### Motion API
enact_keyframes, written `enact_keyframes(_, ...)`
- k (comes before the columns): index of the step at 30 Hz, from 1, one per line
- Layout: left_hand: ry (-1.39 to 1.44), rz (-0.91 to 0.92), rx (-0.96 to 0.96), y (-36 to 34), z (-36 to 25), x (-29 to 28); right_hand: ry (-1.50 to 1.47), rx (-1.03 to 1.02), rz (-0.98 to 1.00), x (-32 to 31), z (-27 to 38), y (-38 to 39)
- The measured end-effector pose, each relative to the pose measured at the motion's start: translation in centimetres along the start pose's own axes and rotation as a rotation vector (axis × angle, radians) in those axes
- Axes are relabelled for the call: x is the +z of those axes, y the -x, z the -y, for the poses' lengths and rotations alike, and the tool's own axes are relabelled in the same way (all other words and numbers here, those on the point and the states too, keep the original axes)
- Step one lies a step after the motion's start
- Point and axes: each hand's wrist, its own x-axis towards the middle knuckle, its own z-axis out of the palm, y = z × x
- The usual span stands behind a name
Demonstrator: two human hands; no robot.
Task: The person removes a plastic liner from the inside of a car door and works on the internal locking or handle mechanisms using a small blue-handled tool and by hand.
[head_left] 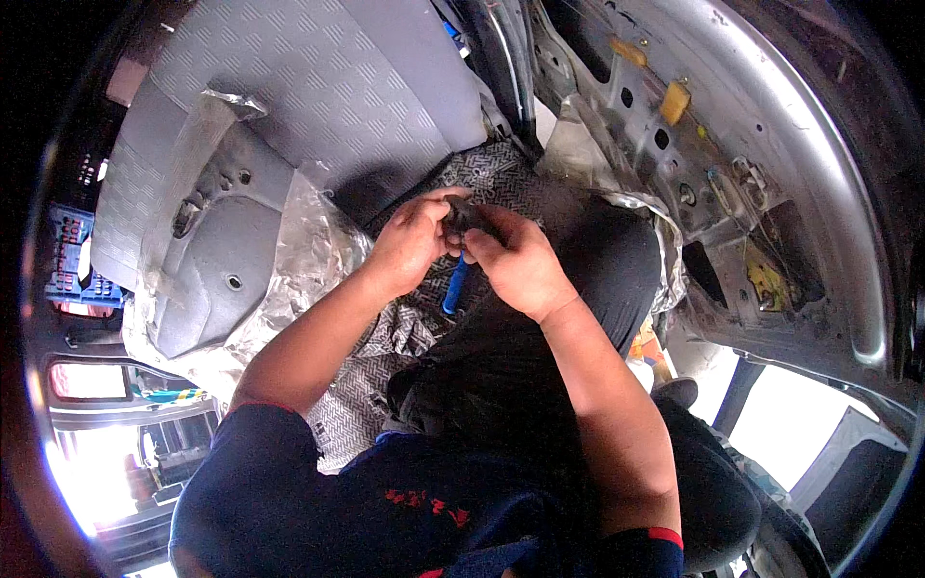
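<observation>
Both hands meet | left hand, right hand pinch small dark part | blue-handled tool hanging below

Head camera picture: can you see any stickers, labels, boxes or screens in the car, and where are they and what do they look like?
Blue plastic crate with a grid of holes: far left edge, beside the grey seat, boxy.
Yellow rectangular tag: top right, on the bare silver metal door shell.
Small orange-yellow tag: above it on the same metal.
Yellow-green sticker patch: right, lower on the door shell, crumpled.
No screens show.
</observation>
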Motion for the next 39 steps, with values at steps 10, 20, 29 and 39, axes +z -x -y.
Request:
enact_keyframes(10, -0.416, 0.001, 0.077, 1.3, -1.1, 0.0, -0.33, 0.295, 0.053, -0.1, 1.6, -0.1)
enact_keyframes(20, -0.674, 0.037, 0.097, 2.4, -1.8, -0.4, -0.225, 0.342, 0.085, -0.6, 1.1, 0.2)
enact_keyframes(29, -0.926, 0.035, 0.194, 3.0, -2.0, -0.5, -0.247, 0.419, 0.184, -0.9, 2.2, -0.4)
enact_keyframes(39, -0.912, 0.049, 0.162, 2.4, -1.9, 0.9, -0.347, 0.45, 0.181, -1.5, 2.4, 0.0)
